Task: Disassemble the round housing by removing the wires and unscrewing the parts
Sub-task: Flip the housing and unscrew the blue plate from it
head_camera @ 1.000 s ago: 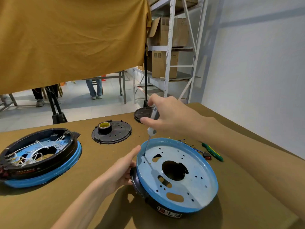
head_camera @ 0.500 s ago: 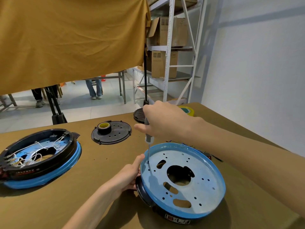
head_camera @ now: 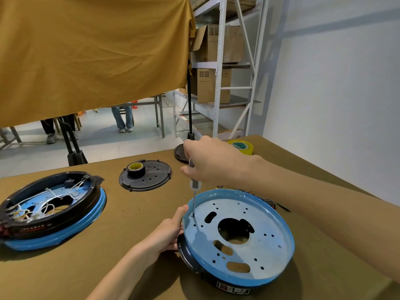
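R hand (head_camera: 213, 159) wrapped round the screwdriver (head_camera: 194, 184), held upright, tip set in a small hole near the left edge of the plate inside the round housing (head_camera: 259, 239). L hand (head_camera: 166, 232) grips the housing's left rim, thumb up on the blue lip. Housing sits front-right on the table (head_camera: 129, 224). 2nd housing w/ white wires (head_camera: 52, 204) far left, well apart.

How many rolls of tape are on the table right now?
2. A small yellow tape roll sits on the black perforated disc at the far middle. A larger yellow tape roll lies at the far right, beyond the right hand. Others may be hidden.
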Demonstrator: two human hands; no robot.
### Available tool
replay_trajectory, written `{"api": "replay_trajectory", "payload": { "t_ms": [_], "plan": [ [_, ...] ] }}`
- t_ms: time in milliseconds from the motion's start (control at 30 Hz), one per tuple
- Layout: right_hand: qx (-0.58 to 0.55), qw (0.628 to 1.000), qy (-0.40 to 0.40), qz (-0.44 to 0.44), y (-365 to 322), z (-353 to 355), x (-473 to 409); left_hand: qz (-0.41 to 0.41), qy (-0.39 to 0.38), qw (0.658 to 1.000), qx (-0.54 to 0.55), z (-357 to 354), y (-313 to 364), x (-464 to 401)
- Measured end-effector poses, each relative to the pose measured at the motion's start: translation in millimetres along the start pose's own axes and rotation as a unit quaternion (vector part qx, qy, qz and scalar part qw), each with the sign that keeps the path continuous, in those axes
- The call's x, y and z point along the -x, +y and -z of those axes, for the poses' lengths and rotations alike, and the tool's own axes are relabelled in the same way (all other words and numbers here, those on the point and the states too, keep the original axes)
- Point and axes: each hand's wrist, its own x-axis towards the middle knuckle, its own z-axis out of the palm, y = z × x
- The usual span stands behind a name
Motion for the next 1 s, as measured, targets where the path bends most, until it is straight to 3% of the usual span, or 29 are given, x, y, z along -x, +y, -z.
{"api": "replay_trajectory", "payload": {
  "t_ms": [100, 167, 333, 400, 533, 600, 733, 800, 900, 1000],
  "plan": [
    [-0.151, 0.983, -0.103, 0.010, 8.7, 9.9, 0.6, 0.003, -0.005, 1.000, 0.012, 0.8, -1.2, -1.3],
    [-0.182, 0.973, -0.144, 0.010, 11.9, 13.8, 2.8, 0.003, -0.008, 1.000, 0.014, 1.2, -1.6, -2.2],
    [0.026, 0.999, -0.031, 0.008, 6.0, 0.4, 1.9, -0.007, -0.010, 1.000, 0.009, 2.5, -6.7, -4.3],
    [-0.010, 0.999, -0.040, 0.029, 6.1, 0.4, -0.9, -0.016, -0.017, 1.000, 0.001, 2.8, -8.3, -4.5],
    [-0.153, 0.974, -0.161, 0.046, 9.4, 12.4, 2.0, -0.018, -0.014, 1.000, 0.003, 1.7, -7.0, -3.0],
    [-0.124, 0.979, -0.151, 0.057, 7.9, 11.1, 4.9, -0.011, -0.009, 1.000, -0.002, 0.8, -6.4, -2.8],
    [0.067, 0.997, -0.027, 0.025, 3.4, 4.1, 2.7, -0.017, -0.004, 1.000, 0.002, -0.6, -6.9, -2.6],
    [0.020, 0.999, -0.032, 0.022, 4.9, 2.4, -1.5, -0.023, -0.003, 1.000, 0.004, -0.7, -7.2, -2.2],
    [-0.129, 0.984, -0.124, 0.023, 13.2, 10.8, -1.7, -0.023, -0.002, 1.000, -0.002, -0.6, -8.7, -4.1],
    [-0.090, 0.987, -0.127, 0.034, 16.1, 11.6, 2.6, -0.024, -0.010, 1.000, 0.001, 0.2, -9.4, -4.9]
  ]
}}
